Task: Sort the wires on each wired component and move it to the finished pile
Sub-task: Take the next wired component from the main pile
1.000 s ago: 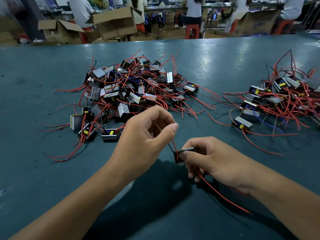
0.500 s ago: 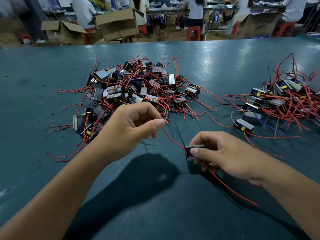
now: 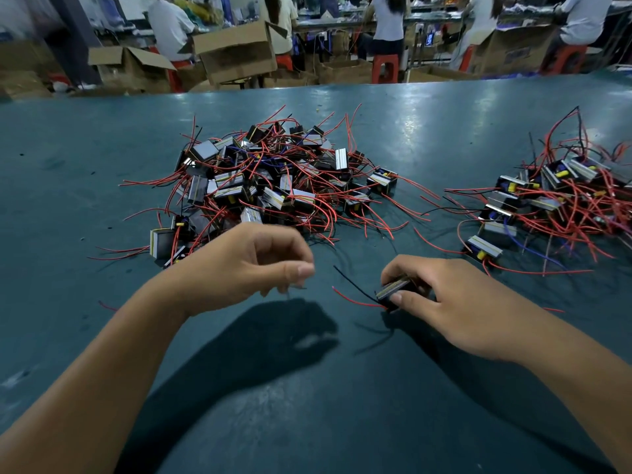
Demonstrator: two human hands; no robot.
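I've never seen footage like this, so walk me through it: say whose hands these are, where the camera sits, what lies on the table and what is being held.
No machine here: a person works bare-handed, filmed by a wide-angle camera worn on their head, looking down. The right hand grips one small wired component, its red and black wires sticking out leftward. The left hand hovers with curled fingers; whether it pinches anything is unclear. On the green table lie a large pile of components ahead and a second pile to the right.
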